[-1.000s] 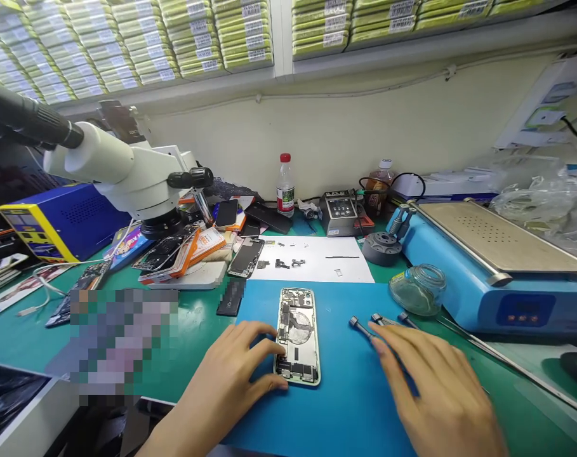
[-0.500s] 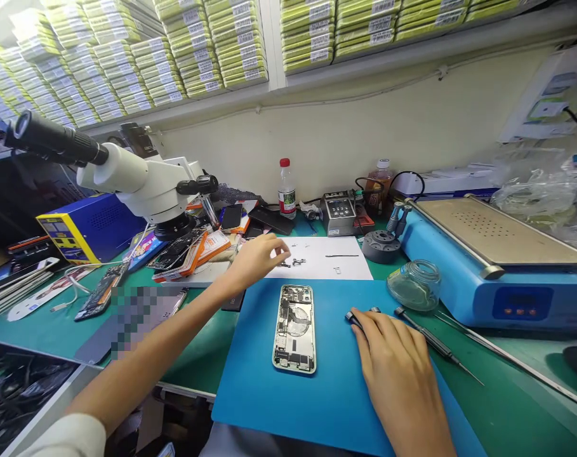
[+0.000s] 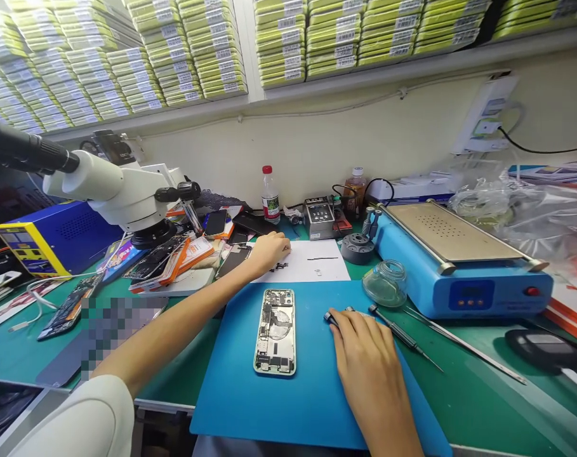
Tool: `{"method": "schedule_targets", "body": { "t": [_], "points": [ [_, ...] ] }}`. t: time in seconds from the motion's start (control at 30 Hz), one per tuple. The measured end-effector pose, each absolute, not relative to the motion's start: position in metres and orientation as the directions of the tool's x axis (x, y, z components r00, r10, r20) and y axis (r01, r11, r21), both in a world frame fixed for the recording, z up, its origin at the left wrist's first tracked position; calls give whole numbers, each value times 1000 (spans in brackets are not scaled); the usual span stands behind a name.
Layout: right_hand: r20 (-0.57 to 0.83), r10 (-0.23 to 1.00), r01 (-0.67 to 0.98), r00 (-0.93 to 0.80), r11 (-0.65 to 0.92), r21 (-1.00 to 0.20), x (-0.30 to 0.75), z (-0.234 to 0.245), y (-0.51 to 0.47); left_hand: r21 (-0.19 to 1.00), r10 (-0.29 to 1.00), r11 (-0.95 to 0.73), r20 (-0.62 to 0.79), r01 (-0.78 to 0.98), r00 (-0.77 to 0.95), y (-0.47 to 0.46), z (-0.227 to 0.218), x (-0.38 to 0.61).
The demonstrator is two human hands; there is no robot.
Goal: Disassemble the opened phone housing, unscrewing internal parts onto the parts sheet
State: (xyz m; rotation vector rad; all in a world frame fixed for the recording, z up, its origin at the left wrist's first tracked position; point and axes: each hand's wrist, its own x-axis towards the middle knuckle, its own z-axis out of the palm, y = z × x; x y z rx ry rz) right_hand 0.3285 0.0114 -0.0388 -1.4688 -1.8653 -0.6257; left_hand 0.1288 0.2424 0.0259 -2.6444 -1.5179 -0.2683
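My left hand (image 3: 270, 249) reaches over a white paper sheet (image 3: 339, 270). Its fingers are bent and pressed together at the far side of small dark parts (image 3: 281, 266); whatever is between the fingertips is hidden. My right hand (image 3: 367, 358) lies on the blue mat (image 3: 235, 400), fingers curled over a dark-capped screwdriver (image 3: 329, 317), most of it covered by the hand. A second dark tip (image 3: 350, 308) pokes out past the fingers. Between my hands an opened phone (image 3: 275, 332) lies flat, its inner boards and round coil showing.
Right of my right hand lie another screwdriver (image 3: 407, 336), tweezers (image 3: 469, 346) and a glass jar (image 3: 384, 284). A blue heating plate machine (image 3: 431, 289) stands behind them. At left are a microscope (image 3: 121, 193) and loose phone parts. A capped bottle (image 3: 270, 197) stands by the wall.
My left hand has gone farther forward over the paper, and its fingers have closed downward. My right hand stays over the screwdriver. The view has turned a little to the right.
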Motion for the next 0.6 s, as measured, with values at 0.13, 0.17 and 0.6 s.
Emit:
{"method": "schedule_targets", "body": {
  "t": [0.13, 0.17, 0.6],
  "points": [
    [732, 669, 958, -129, 274, -82, 329, -35, 9, 48, 847, -509, 209, 860, 489, 236, 28, 130],
    [726, 677, 955, -122, 279, -99, 329, -34, 9, 62, 848, -507, 215, 860, 485, 234, 30, 130],
    [603, 793, 752, 86, 345, -561, 333, -15, 4, 418, 846, -533, 247, 736, 473, 64, 54, 53]
  ]
}}
